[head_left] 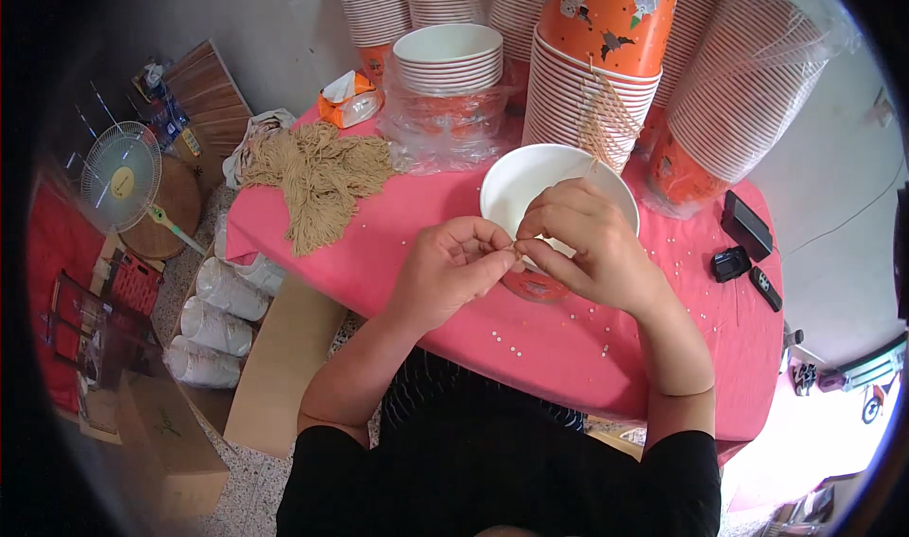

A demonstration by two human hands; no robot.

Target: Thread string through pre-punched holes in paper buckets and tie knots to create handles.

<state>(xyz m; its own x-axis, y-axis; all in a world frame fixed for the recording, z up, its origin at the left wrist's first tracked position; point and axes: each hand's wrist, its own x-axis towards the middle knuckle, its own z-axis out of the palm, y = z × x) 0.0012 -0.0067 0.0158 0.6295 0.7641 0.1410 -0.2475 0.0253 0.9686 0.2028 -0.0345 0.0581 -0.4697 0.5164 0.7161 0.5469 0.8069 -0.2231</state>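
Note:
A white-lined paper bucket (507, 182) with an orange outside stands upright in front of me on the pink-covered table. At its near rim my left hand (454, 267) is closed in a pinch, thumb against fingers. My right hand (582, 239) meets it there, thumb and forefinger also pinched together, and covers part of the bucket's opening. Between the fingertips shows a small bit of thin tan string (517, 252); most of it is hidden. A loose pile of the same tan string (317, 177) lies at the table's left.
Tall stacks of nested buckets (592, 97) line the back, some in clear plastic, with strings hanging from one. An orange tissue pack (350, 101) lies by the string. Black devices (746, 226) sit at the right; small white discs (502, 336) are scattered about. A fan (123, 179) stands left.

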